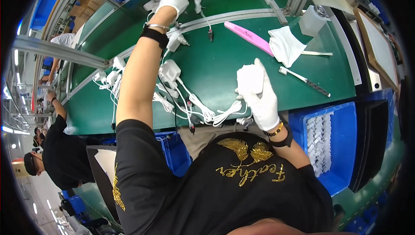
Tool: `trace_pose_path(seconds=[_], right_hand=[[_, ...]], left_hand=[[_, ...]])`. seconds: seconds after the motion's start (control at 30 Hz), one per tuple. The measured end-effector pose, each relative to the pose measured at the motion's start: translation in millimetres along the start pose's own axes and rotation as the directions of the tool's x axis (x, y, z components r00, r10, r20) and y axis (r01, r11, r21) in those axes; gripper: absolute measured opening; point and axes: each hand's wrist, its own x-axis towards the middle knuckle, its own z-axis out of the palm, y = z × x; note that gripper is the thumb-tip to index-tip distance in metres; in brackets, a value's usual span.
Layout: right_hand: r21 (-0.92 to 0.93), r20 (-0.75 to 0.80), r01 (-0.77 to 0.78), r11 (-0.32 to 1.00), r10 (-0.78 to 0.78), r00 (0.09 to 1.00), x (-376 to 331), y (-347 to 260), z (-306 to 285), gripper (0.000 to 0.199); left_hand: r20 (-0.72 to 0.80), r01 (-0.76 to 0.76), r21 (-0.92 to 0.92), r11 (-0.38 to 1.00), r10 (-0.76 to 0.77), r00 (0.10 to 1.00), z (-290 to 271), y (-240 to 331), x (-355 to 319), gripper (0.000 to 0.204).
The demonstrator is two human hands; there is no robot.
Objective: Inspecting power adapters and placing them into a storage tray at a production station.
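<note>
The right hand, gloved, has its fingers clamped on a white charger block over the green bench. The left hand is among white adapters; I cannot tell whether its fingers grip.

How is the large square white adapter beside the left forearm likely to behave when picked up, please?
The white adapter would likely feel stiff: its boxy casing looks like hard plastic. Its apparent cable would probably flop and trail, being bundled in loops, and might snag on neighbouring cables close by.
</note>
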Motion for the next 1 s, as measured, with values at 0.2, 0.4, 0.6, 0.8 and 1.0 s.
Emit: trace_pose_path(seconds=[0.2,0.4,0.6,0.8,1.0], right_hand=[[0.070,-0.008,-0.010,0.997,0.011,1.000,2.1,-1.8,-2.1,0.073],[0.070,-0.063,-0.078,0.995,0.082,0.995,3.8,-8.6,0.7,0.070],[0.088,-0.048,-0.127,0.988,0.131,0.990,11.2,-5.3,16.3,0.070],[0.253,-0.065,-0.077,0.964,0.096,0.993,12.7,7.6,50.4,0.066],[0.651,-0.004,-0.013,0.759,0.020,1.000,5.6,-30.1,29.5,0.068]], left_hand=[[-0.155,-0.110,0.069,0.992,0.119,0.981,-40.2,58.8,-132.8,0.015],[-0.130,-0.153,-0.042,0.987,0.147,0.981,-9.3,91.1,-277.9,0.015],[-0.109,0.012,0.198,0.980,0.010,0.994,-4.7,34.2,-310.1,0.032],[-0.114,-0.055,0.137,0.989,0.071,0.991,-24.8,-39.6,-295.1,0.027],[0.015,-0.086,0.246,0.965,0.085,0.996,-47.4,-49.9,-285.2,0.021]])
